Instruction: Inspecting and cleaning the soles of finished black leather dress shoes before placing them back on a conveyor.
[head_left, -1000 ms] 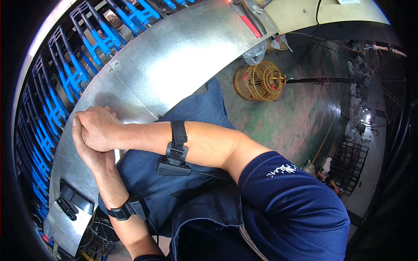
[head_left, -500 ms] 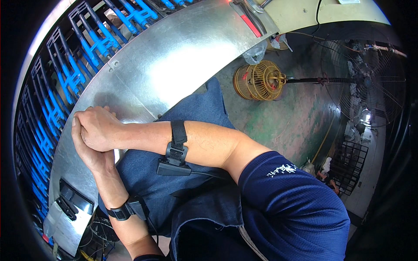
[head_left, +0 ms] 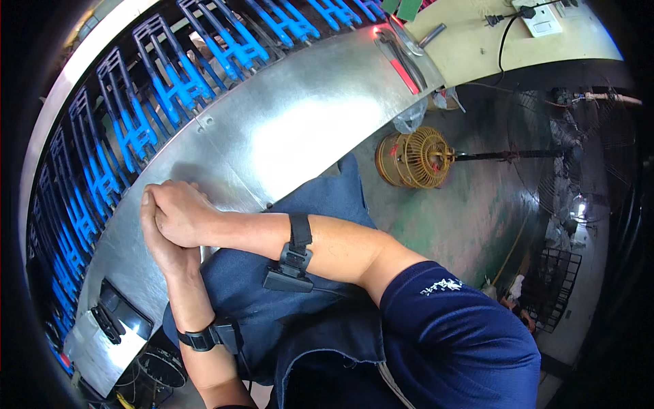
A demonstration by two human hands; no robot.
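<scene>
Two hands meet at left of frame on the edge of one steel bench (head_left: pixel 286 136): the right hand (head_left: pixel 178 217) is folded over the left hand (head_left: pixel 158 240), both closed on each other, holding no object. One fan (head_left: pixel 415 159) lies centre-right. Nothing has shifted since the earlier frame.

I see a factory workshop: a long sheet-metal bench (head_left: pixel 293 129) with rows of blue racks (head_left: pixel 170 82) at eleven o'clock, and standing fans (head_left: pixel 415 158) on stained concrete floor (head_left: pixel 477 218) at two o'clock.
</scene>
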